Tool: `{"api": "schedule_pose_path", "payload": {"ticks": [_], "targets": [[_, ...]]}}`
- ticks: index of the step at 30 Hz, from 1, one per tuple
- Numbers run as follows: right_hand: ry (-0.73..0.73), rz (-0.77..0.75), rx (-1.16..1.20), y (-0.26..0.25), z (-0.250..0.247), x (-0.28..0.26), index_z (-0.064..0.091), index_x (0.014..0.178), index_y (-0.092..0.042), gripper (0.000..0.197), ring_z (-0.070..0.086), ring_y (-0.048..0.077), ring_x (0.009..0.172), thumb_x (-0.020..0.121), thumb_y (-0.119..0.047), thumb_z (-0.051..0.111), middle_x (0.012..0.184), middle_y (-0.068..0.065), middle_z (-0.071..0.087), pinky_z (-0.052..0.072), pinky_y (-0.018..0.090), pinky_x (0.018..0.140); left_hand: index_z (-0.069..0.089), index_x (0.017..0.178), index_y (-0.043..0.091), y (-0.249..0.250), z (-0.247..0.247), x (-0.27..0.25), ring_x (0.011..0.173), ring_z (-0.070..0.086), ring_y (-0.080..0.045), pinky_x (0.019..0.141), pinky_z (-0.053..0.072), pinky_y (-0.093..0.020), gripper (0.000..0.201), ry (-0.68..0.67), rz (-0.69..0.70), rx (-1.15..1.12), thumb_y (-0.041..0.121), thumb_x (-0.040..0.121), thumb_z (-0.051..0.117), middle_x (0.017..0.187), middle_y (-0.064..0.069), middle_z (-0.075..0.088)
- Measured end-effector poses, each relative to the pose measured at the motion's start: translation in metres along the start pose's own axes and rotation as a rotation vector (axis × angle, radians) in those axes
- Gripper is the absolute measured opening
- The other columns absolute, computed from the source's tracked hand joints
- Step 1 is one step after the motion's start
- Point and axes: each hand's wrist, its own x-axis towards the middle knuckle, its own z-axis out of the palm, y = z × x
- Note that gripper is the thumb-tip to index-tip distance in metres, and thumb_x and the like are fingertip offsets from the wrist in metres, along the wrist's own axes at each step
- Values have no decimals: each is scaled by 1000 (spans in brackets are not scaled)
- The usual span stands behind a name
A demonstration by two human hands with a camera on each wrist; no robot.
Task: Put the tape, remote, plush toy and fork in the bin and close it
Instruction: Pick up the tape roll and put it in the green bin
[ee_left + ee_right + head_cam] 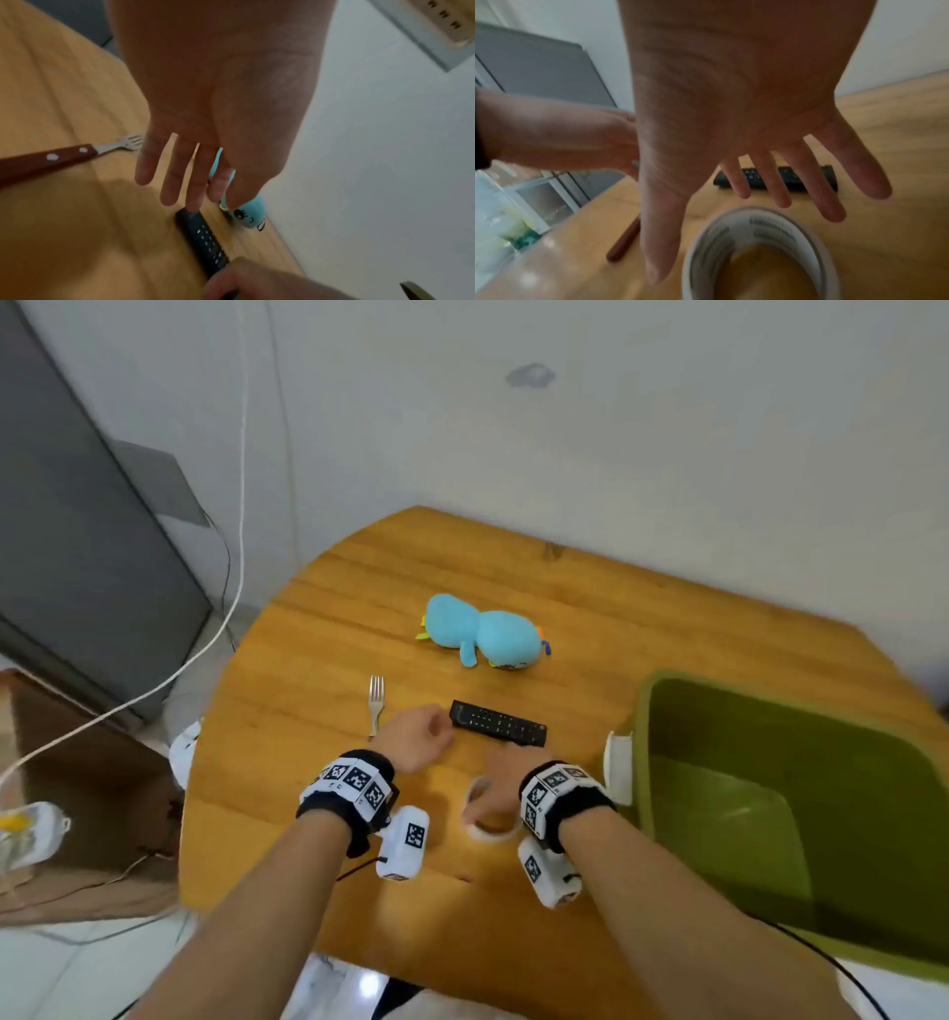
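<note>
On the wooden table (318,618) lie a blue plush toy (482,634), a fork (376,706) with a brown handle (43,160), a black remote (498,724) and a white tape roll (488,829). My left hand (426,737) hovers between fork and remote, fingers (169,188) straight, tips at the remote's (205,239) left end; contact is unclear. My right hand (744,223) is spread open just above the tape roll (757,233), holding nothing, with the remote (793,178) beyond its fingers. The green bin (770,726) stands open at the right; no items show inside.
A white clip (619,767) sits on the bin's left wall, close to my right wrist. A wall runs behind the table. Left of the table are a grey cabinet (77,557), a white cable (205,649) and a cardboard box (92,793).
</note>
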Motion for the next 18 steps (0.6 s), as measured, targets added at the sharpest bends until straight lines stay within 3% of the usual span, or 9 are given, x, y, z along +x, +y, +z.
{"api": "schedule_pose_path", "payload": {"ticks": [3, 6, 10, 12, 14, 16, 18], "targets": [[-82, 36, 25, -4, 16, 2, 45, 134, -18, 101, 61, 29, 110, 55, -70, 80, 128, 6, 60, 56, 42, 84, 61, 121, 15, -3, 6, 3, 105, 61, -22, 88, 48, -33, 33, -102, -71, -62, 34, 95, 55, 112, -1, 64], [-73, 43, 79, -6, 24, 4, 41, 138, -16, 94, 59, 29, 110, 63, -56, 82, 130, 9, 56, 57, 43, 85, 60, 124, 14, -2, 15, 1, 108, 64, -23, 93, 51, -37, 34, -169, -91, -193, 33, 96, 55, 119, -5, 66], [14, 2, 326, -6, 6, 1, 36, 139, -18, 93, 58, 23, 104, 64, -50, 81, 128, 4, 54, 55, 39, 83, 51, 119, 25, 6, 21, -12, 89, 65, -16, 77, 56, -30, 26, -260, -104, -421, 39, 97, 55, 111, 1, 62], [120, -46, 360, -4, -11, -8, 35, 137, -23, 94, 58, 22, 106, 60, -54, 80, 128, 0, 52, 54, 40, 86, 55, 126, 22, 8, 21, -17, 93, 66, -16, 82, 56, -31, 36, -208, -84, -526, 37, 93, 62, 114, -1, 66], [234, -110, 356, 0, -25, -19, 33, 139, -27, 98, 55, 20, 115, 58, -58, 79, 134, -2, 50, 52, 42, 92, 57, 130, 19, 13, 12, -25, 90, 70, -23, 83, 57, -36, 39, -97, -93, -689, 24, 93, 66, 114, -9, 69], [358, -182, 391, 3, -37, -35, 30, 144, -30, 103, 49, 16, 123, 59, -61, 80, 141, -4, 46, 47, 35, 97, 58, 128, 17, 23, -2, -34, 87, 74, -31, 80, 60, -39, 35, -55, -78, -863, 13, 94, 63, 112, -13, 72], [458, -255, 383, 5, -50, -55, 32, 146, -32, 99, 46, 12, 124, 64, -57, 81, 142, -8, 43, 44, 27, 91, 59, 125, 17, 37, -19, -45, 82, 76, -29, 73, 60, -35, 30, -33, -27, -946, 11, 96, 61, 108, -9, 74]]}}
